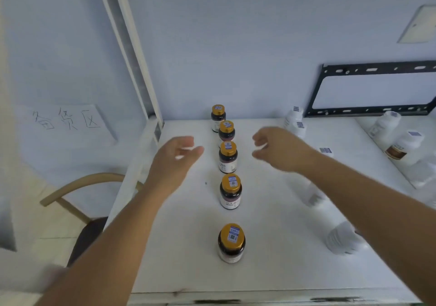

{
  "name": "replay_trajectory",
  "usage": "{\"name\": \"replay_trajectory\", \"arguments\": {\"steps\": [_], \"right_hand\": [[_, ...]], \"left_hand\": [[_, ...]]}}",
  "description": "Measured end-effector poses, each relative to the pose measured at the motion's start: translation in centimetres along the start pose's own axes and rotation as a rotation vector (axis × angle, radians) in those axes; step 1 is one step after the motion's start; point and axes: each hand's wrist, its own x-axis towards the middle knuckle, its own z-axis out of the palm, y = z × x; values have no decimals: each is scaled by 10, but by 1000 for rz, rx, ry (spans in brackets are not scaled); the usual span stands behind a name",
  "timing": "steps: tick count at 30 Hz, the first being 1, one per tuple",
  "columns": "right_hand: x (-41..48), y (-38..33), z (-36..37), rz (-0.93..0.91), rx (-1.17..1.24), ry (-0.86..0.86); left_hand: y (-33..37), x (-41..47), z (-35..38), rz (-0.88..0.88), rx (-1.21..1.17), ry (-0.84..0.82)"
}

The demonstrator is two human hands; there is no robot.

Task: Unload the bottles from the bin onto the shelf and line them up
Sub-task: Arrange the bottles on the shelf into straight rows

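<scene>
Several dark bottles with gold caps stand upright in a line down the middle of the white shelf (pixel 271 270), from the nearest bottle (pixel 231 243) to the farthest bottle (pixel 218 117). My left hand (pixel 175 161) hovers left of the line and my right hand (pixel 280 148) hovers right of it, both beside the third bottle (pixel 228 156). Neither hand touches a bottle and both have relaxed, loosely bent fingers. No bin is in view.
White bottles (pixel 295 122) stand in a row on the right, one white bottle (pixel 343 238) near the front under my right forearm. A black metal bracket (pixel 372 88) leans on the back wall. A white shelf post (pixel 132 53) rises at left; a chair (pixel 77 211) stands below.
</scene>
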Motion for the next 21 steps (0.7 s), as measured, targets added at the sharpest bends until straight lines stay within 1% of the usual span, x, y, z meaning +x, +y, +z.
{"name": "replay_trajectory", "arguments": {"steps": [2, 5, 7, 10, 12, 14, 17, 21], "right_hand": [[30, 3, -10, -18, 23, 27], [67, 12, 0, -1, 86, -55], [87, 19, 13, -5, 108, -102], [110, 22, 31, -40, 110, -86], [122, 23, 42, -54, 118, -81], [130, 23, 52, -71, 101, -76], [136, 21, 60, -139, 55, -61], [139, 18, 62, -175, 54, -34]], "left_hand": [[6, 45, 11, -49, 9, -49], [7, 103, 33, -125, 49, -132], [3, 134, 49, -130, 84, -140], [-5, 168, 63, -115, 167, -151], [-13, 183, 69, -100, 216, -210], [-19, 191, 77, -56, 248, -229], [-22, 194, 89, 28, 285, -172], [-23, 197, 93, 35, 287, -155]]}}
